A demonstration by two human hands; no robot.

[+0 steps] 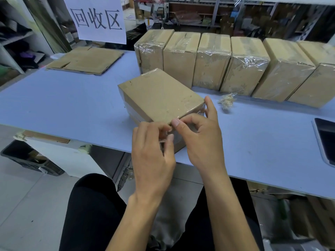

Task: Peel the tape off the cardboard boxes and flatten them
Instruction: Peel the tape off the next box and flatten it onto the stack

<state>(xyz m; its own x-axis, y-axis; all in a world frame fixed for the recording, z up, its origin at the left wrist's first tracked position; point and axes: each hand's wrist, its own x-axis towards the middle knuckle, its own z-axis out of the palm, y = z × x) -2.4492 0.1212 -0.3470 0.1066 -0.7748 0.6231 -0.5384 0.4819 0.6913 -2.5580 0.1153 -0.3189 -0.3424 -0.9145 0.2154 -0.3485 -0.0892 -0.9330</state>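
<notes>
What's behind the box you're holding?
Behind the box a row of taped boxes stands on the table, six showing. A crumpled tape wad lies beside it. Anything behind that row is hidden.

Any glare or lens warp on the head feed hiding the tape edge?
Head view: wide-angle bowing curves the table edge; glare streaks the row of wrapped boxes; the box being worked is evenly lit, but fingers cover its near corner.

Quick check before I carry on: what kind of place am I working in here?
Probably a warehouse or packing room's recycling station: a row of taped cardboard boxes stands on the work table, flattened cardboard lies under a hanging paper sign, and cluttered storage shelves stand behind.
</notes>
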